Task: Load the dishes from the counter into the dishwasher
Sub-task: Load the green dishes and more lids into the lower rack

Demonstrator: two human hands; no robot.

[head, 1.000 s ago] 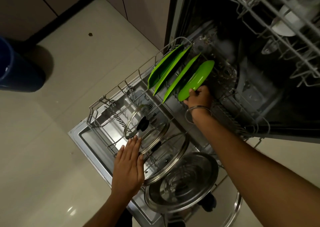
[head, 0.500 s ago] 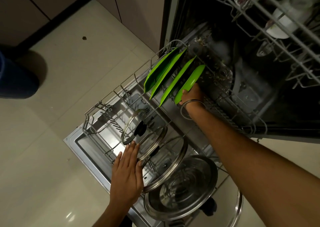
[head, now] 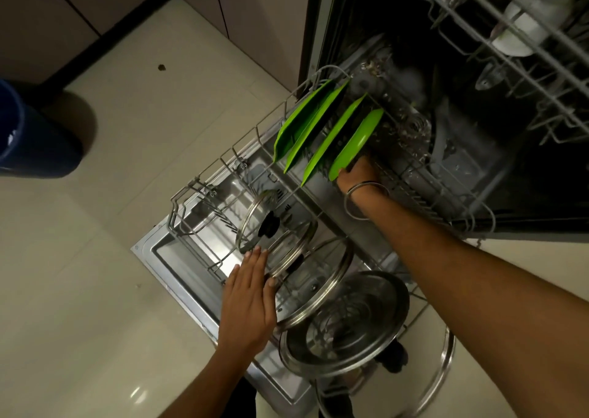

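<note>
The dishwasher's lower rack (head: 245, 145) is pulled out over the open door (head: 165, 258). Several green plates stand on edge at its far end. My right hand (head: 358, 172) grips the lower edge of the rightmost green plate (head: 357, 143), which stands in the rack tines. My left hand (head: 248, 299) lies flat with straight fingers against the rims of glass lids (head: 271, 223) standing in the near part of the rack. A steel lid (head: 344, 322) leans at the front.
The upper rack (head: 497, 51) with white cups juts out at top right. A blue bin (head: 28, 130) stands on the tiled floor at left. Cabinet fronts (head: 255, 12) run along the back.
My right hand has lowered the rightmost green plate deeper into the rack, turning it more upright. My left hand has stayed on the glass lids.
</note>
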